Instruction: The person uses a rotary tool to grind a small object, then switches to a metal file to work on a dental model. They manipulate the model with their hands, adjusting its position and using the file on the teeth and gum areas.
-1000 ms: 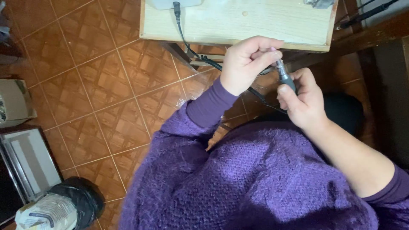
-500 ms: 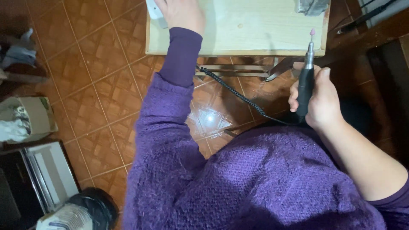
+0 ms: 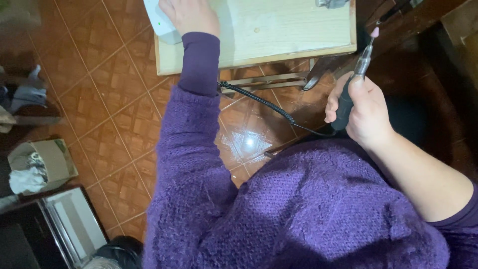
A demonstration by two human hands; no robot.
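Handpiece (image 3: 348, 92), a slim black pen-shaped tool with a metal neck and a small pink tip, stands nearly upright in the right hand (image 3: 366, 112), whose fingers are curled shut around the black grip, thumb pressed along the side, with the pink tip poking up above the knuckles. From the bottom of that hand a coiled black cord (image 3: 259, 102) runs away to its left, passing under the purple sleeve of the other arm. The left hand (image 3: 191, 15) is stretched far forward and rests palm down, fingers loosely spread and fairly flat, on a white box-shaped device (image 3: 159, 22) that sits at the near left corner of the pale wooden tabletop (image 3: 279, 30); whether the fingers press a control cannot be told, since the upper part of the hand is cut off by the edge of the view. Just past the right hand's fingertips lies the tabletop's right edge, with dark wooden furniture (image 3: 418, 25) beyond it. Beneath both arms is a floor of reddish-brown tiles (image 3: 99, 109) with a bright glare spot between the hands. Well off to the left of the left arm sit a small cardboard box (image 3: 47, 162) with crumpled white stuff inside and a grey flat case (image 3: 74, 224) lower down.
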